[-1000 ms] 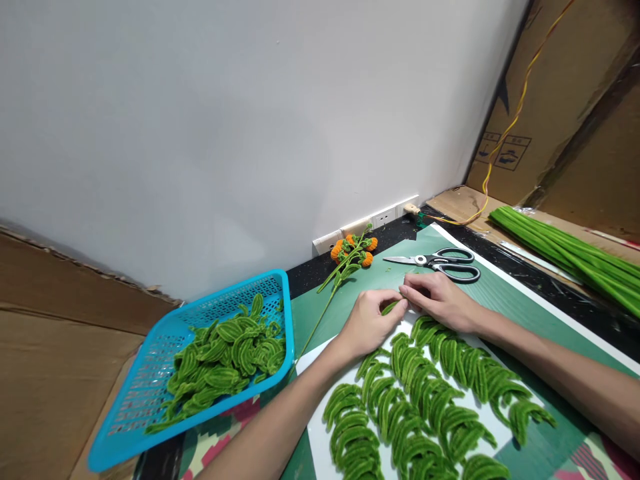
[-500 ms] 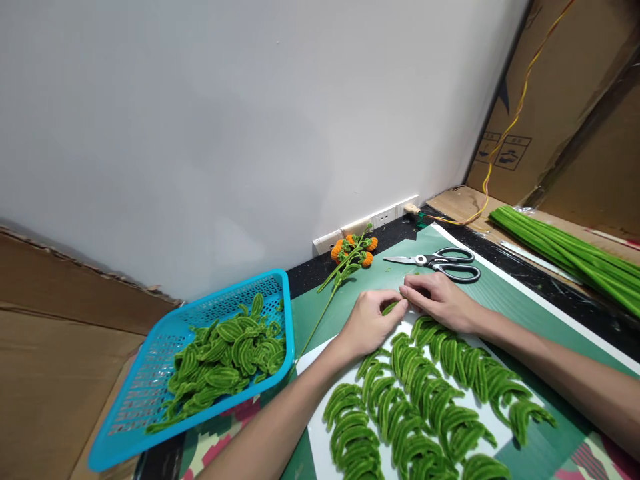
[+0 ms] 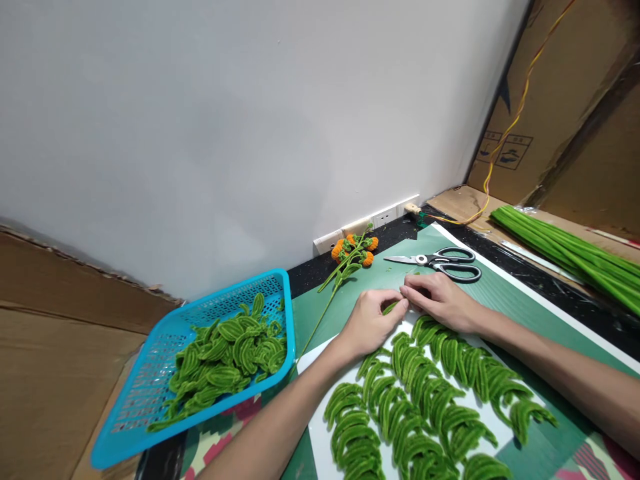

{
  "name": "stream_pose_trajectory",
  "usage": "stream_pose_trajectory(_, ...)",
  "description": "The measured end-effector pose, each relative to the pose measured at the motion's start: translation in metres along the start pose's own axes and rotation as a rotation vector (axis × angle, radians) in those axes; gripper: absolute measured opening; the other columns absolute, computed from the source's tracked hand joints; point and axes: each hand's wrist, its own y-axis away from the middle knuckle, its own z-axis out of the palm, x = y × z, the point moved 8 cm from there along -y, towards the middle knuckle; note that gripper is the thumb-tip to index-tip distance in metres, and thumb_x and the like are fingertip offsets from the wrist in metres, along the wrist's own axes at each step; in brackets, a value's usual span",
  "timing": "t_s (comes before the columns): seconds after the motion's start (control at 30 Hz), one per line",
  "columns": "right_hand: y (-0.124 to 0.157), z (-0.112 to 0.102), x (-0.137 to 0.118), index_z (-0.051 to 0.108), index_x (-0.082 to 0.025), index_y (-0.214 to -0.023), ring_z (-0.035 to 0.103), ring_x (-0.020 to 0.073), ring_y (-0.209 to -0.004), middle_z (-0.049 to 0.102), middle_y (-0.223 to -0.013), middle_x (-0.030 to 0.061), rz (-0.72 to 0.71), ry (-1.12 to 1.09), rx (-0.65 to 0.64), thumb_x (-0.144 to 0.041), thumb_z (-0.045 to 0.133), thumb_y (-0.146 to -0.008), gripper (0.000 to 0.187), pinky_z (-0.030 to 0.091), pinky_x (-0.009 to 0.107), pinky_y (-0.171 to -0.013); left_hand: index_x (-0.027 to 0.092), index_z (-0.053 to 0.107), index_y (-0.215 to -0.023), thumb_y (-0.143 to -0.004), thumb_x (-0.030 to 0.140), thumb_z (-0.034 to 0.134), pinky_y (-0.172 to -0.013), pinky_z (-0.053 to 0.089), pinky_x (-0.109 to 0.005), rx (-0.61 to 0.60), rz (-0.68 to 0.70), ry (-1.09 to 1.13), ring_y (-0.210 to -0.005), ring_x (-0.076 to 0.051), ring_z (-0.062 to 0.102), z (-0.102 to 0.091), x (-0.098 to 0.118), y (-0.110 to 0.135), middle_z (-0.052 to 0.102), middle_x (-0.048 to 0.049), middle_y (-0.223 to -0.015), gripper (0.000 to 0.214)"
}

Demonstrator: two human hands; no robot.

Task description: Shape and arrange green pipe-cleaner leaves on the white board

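Observation:
A green pipe-cleaner leaf [image 3: 389,309] shows between the thumb and fingers of my left hand [image 3: 375,321], which is closed on it. Pinched at the end of the same leaf is my right hand [image 3: 443,300]; its fingertips meet those of my left and cover most of the piece. Below both hands, rows of finished green fuzzy leaves [image 3: 420,380] lie overlapping on a white sheet [image 3: 320,433]. Just behind my right hand rest scissors [image 3: 425,260] with black-and-grey handles, blades pointing left.
To the left stands a blue plastic basket [image 3: 287,313] with a heap of green leaves [image 3: 225,353]. An orange-flowered stem [image 3: 345,267] lies by the wall sockets [image 3: 385,217]. A bundle of green pipe cleaners [image 3: 565,253] is at right, near a yellow cord [image 3: 520,107] and cardboard.

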Motion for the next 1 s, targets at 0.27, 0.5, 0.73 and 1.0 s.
stream_pose_trajectory(0.27,-0.0003,0.0000,-0.0015,0.043,-0.022,-0.072,0.038,0.0128,-0.059,0.045,-0.063,-0.0047,-0.005,0.001,-0.003,-0.047,0.042,-0.109,0.045,0.028,0.031,-0.062,0.014,0.076,-0.085,-0.102,0.037,0.056,-0.068,0.036,-0.025,-0.001,-0.006,-0.007,-0.070,-0.013,0.048,0.0013,-0.0021,0.0003,0.063,0.0008,-0.074,0.035)
stream_pose_trajectory(0.5,0.0006,0.0008,-0.0008,0.044,-0.022,-0.072,0.038,0.0126,-0.059,0.046,-0.062,-0.0045,-0.010,0.005,-0.004,-0.047,0.042,-0.110,0.045,0.028,0.031,-0.062,0.014,0.076,-0.085,-0.102,0.036,0.056,-0.068,0.035,-0.025,-0.002,-0.005,-0.004,-0.071,-0.012,0.048,0.0018,-0.0024,0.0006,0.064,0.0014,-0.075,0.034)
stream_pose_trajectory(0.73,0.0005,0.0007,-0.0012,0.044,-0.022,-0.072,0.038,0.0127,-0.059,0.045,-0.062,-0.0047,-0.010,0.008,-0.004,-0.048,0.041,-0.110,0.046,0.028,0.031,-0.062,0.014,0.075,-0.084,-0.102,0.036,0.056,-0.068,0.034,-0.025,-0.003,-0.008,-0.006,-0.071,-0.012,0.047,0.0019,-0.0033,0.0004,0.063,0.0017,-0.075,0.034)
stream_pose_trajectory(1.0,0.0002,0.0008,-0.0007,0.044,-0.022,-0.072,0.039,0.0129,-0.059,0.046,-0.062,-0.0044,-0.008,0.004,-0.004,-0.047,0.042,-0.110,0.045,0.028,0.031,-0.062,0.014,0.074,-0.082,-0.102,0.037,0.056,-0.067,0.033,-0.026,-0.005,-0.001,0.003,-0.069,-0.012,0.046,0.0017,-0.0010,0.0006,0.060,0.0017,-0.072,0.035)
